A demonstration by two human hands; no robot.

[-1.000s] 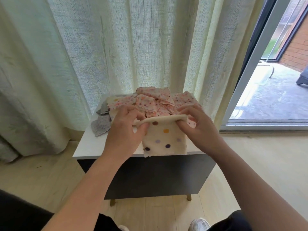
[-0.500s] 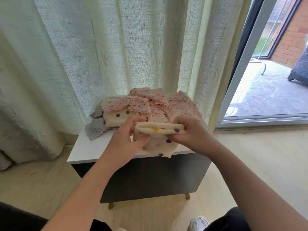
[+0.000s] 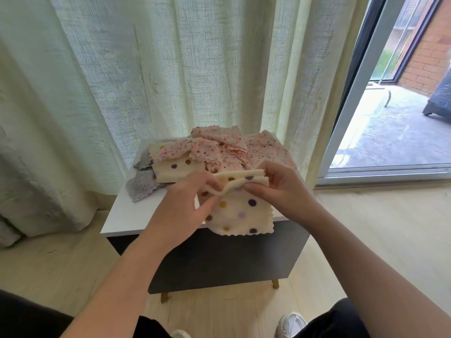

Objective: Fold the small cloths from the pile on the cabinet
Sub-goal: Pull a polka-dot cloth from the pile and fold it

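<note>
I hold a cream cloth with coloured dots [image 3: 241,213] above the front edge of the cabinet [image 3: 127,215]. My left hand [image 3: 185,206] pinches its folded top edge at the left. My right hand [image 3: 280,189] pinches the same edge at the right. The cloth's lower part hangs down over the cabinet's dark front. Behind my hands lies the pile of small cloths [image 3: 219,152], mostly pink with dots, plus another cream dotted cloth [image 3: 175,168] and a grey one [image 3: 141,186] at the left.
A pale green curtain [image 3: 146,81] hangs right behind the cabinet. To the right a sliding glass door [image 3: 361,93] stands open onto a patio. Light wood floor surrounds the cabinet, and my shoes show at the bottom edge.
My hands have come closer together and lifted the cream dotted cloth, which now hangs doubled with its top edge folded over. The view has shifted slightly.
</note>
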